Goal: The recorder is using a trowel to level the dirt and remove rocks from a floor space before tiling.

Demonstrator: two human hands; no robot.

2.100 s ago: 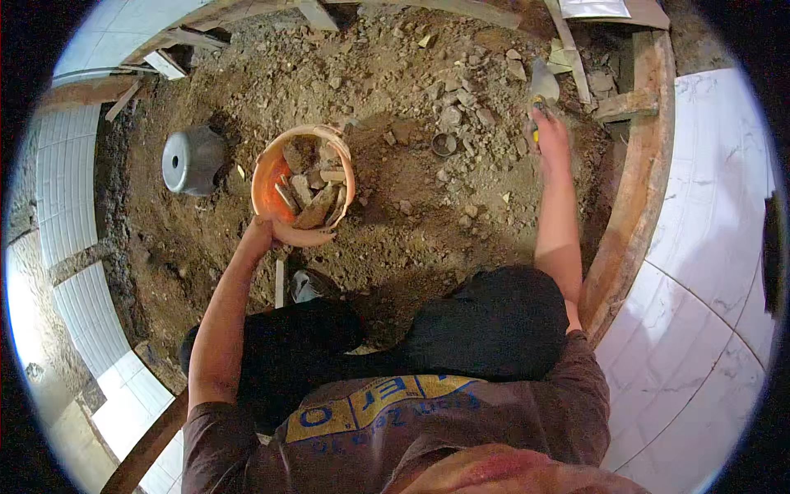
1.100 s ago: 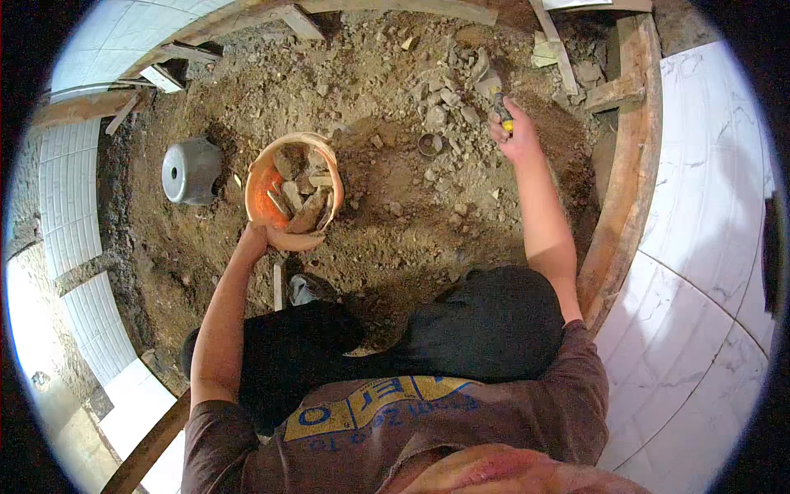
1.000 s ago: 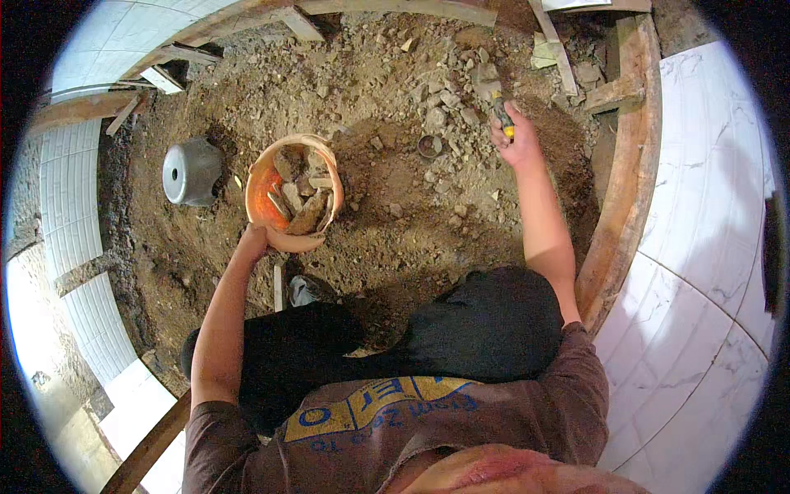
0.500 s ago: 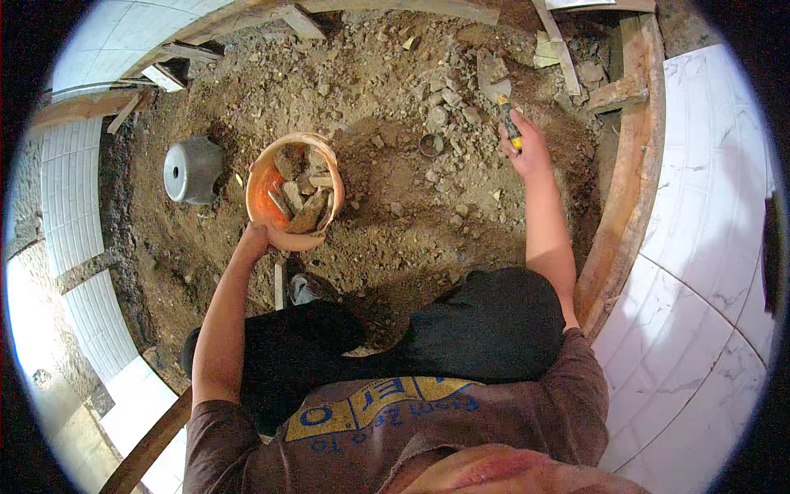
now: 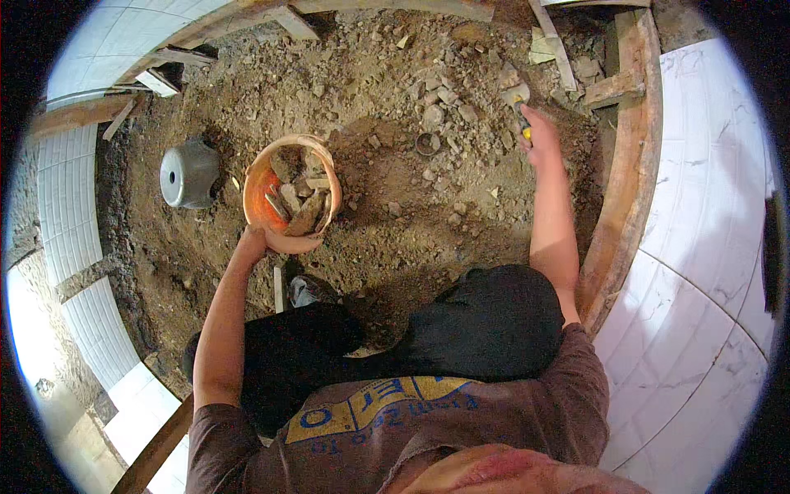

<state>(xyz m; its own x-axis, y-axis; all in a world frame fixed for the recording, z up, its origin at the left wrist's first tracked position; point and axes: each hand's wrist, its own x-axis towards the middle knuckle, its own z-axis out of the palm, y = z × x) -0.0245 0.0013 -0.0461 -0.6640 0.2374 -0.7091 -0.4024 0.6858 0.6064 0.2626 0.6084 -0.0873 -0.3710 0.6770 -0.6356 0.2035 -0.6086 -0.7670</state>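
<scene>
My left hand (image 5: 254, 240) is closed on the near rim of an orange bucket (image 5: 262, 183), which tilts so that its mouth shows. Inside the bucket lie several stones and broken chunks (image 5: 304, 202). Out to the right, my right hand (image 5: 540, 138) is wrapped round the yellow-and-black handle of a trowel (image 5: 514, 95). The trowel's grey blade is down at the rubble, beside a brownish chunk (image 5: 508, 77). My fingers hide part of the handle.
A grey metal pot (image 5: 188, 173) lies on its side left of the bucket. Loose stones (image 5: 444, 99) and a small round ring (image 5: 428, 144) lie on the dirt. Wooden boards (image 5: 629, 165) border the pit, with white marbled tiles (image 5: 691, 148) to the right.
My right hand and the trowel have shifted to the right and turned a little. My left hand keeps its hold on the bucket, which is almost still.
</scene>
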